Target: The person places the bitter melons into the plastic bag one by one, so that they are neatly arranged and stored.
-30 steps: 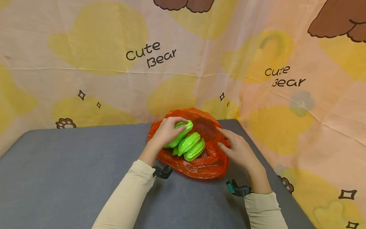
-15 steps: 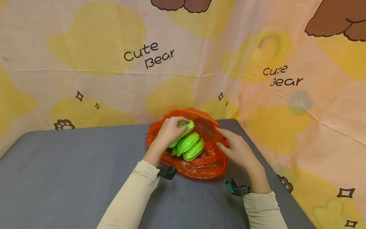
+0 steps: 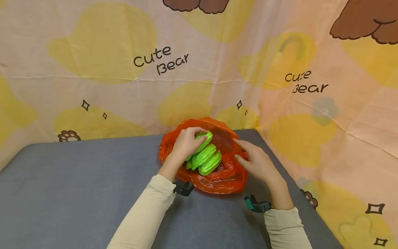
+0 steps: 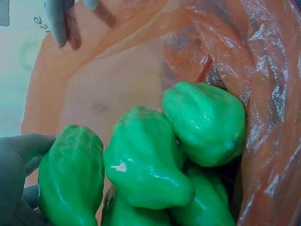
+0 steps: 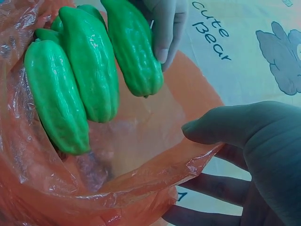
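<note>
An orange-red plastic bag lies with its mouth open at the table's far right. Inside it, several glossy green peppers are heaped together, ridged and elongated. My left hand holds another green pepper between thumb and fingers over the bag's left side, beside the heap; part of that pepper is hidden by the hand. At the right rim, my right hand holds the bag, with its thumb inside the rim and fingers outside, some tips hidden behind the plastic.
The grey table runs up to a patterned cloth behind it and another cloth side on the right. The bag sits close to the back edge. Both wrists wear dark bands.
My left hand has shifted a little to the right with its green pepper, nearer the heap. The right hand and the bag stay nearly still.
</note>
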Available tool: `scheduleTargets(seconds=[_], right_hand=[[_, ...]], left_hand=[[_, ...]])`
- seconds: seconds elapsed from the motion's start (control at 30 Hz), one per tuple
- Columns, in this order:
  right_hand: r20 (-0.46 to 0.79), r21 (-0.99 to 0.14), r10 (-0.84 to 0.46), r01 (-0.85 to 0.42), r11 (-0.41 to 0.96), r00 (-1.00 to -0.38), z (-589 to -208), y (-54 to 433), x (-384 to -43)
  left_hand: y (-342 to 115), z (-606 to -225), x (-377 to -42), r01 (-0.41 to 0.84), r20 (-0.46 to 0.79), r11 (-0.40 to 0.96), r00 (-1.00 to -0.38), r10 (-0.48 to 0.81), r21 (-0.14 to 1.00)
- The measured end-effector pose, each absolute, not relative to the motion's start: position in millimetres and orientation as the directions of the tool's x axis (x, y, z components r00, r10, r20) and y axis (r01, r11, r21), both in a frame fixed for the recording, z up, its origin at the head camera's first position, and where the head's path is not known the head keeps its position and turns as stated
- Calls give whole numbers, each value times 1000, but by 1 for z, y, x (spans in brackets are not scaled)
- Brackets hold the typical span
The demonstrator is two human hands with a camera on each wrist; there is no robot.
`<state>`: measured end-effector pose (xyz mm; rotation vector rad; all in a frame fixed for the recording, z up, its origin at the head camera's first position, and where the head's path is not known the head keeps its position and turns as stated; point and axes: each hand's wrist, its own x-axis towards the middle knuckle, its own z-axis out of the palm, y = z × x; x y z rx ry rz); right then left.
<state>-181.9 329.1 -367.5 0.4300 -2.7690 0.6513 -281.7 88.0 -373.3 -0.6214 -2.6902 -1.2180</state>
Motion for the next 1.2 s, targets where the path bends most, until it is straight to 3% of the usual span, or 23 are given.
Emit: scheduleTargets(seconds=[0.67, 1.2], right_hand=[[333, -384, -238, -362, 849, -912, -376, 329, -186], [334, -380, -239, -363, 851, -912, -384, 334, -188]], left_hand=[[92, -387, -282, 356, 259, 639, -934, 244, 682], [88, -397, -284, 413, 249, 607, -908, 338, 679]])
